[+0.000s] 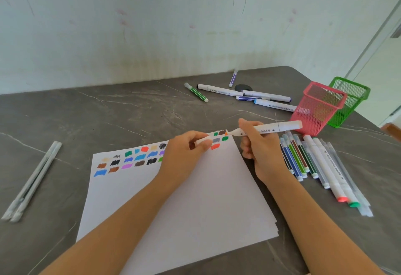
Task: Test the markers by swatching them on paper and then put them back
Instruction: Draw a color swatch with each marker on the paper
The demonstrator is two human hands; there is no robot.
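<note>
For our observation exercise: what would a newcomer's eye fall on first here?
At centre, the right hand grips a white marker, the left hand pinches a white cap. Beyond them, colour swatches line the far edge of the paper; a pink mesh holder and a green mesh holder stand far right.

Left hand [187,148], right hand [259,144]: fingers curled.

Several swatches [130,162] are covered by the left hand [186,151], and most of a white cap [202,140] is hidden in its fingers. The marker [280,127] is partly concealed by the right hand [260,146]; its print cannot be read. The green basket [351,94] is half screened by the pink basket [319,107]. A brown object [391,131] is cut by the right edge
</note>
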